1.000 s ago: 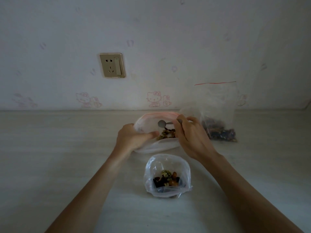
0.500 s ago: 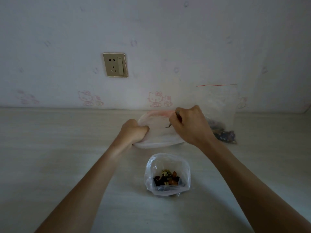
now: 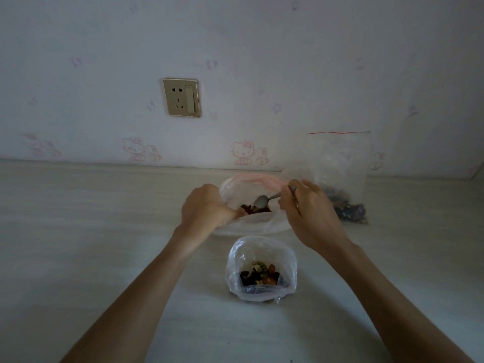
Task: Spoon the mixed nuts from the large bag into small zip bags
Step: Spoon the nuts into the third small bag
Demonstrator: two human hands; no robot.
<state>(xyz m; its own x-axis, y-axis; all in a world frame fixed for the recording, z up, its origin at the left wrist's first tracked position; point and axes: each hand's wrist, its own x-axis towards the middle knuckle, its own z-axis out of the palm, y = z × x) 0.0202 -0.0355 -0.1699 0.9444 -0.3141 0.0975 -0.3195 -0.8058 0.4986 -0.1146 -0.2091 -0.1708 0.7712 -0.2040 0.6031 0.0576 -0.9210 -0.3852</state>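
Head view — no legible writing — right hand with spoon

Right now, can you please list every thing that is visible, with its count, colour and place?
large bag: one, clear with pink rim, mid table, mouth held open
mixed nuts: brown pile inside the large bag
spoon: one, silver, bowl over the nuts
small zip bag: one, clear, open, partly filled, nearest the person
upright zip bag: one, clear with red strip, right, against the wall
socket: one, gold, on the wall
table: one, pale wood
hands: left hand grips the large bag's edge; right hand holds the spoon
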